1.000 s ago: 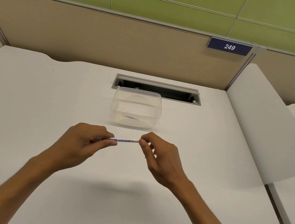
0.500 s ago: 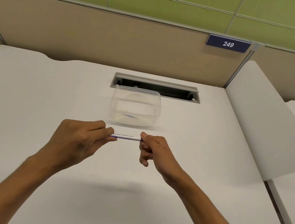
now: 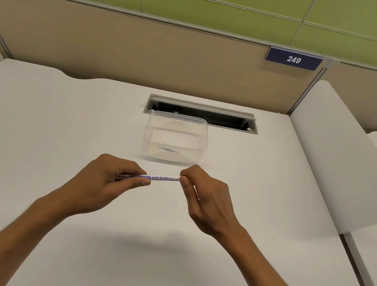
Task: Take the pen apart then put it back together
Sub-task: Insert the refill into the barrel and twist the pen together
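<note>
Crosswise, pen (image 3: 163, 178) spans both fingers (image 3: 141, 183).

Desk (image 3: 43, 126): white, filled most of the view.
Tub (image 3: 175, 139): clear plastic, stood at centre, a small dark scrap on its floor.
Slot (image 3: 230, 120): grey-framed cable opening, just past the tub toward 12 o'clock.
Partition (image 3: 146, 53): tan below, green above.
Sign (image 3: 293, 59): blue, read 249, at 1 o'clock.
Divider (image 3: 336, 159): white, at 3 o'clock.
</note>
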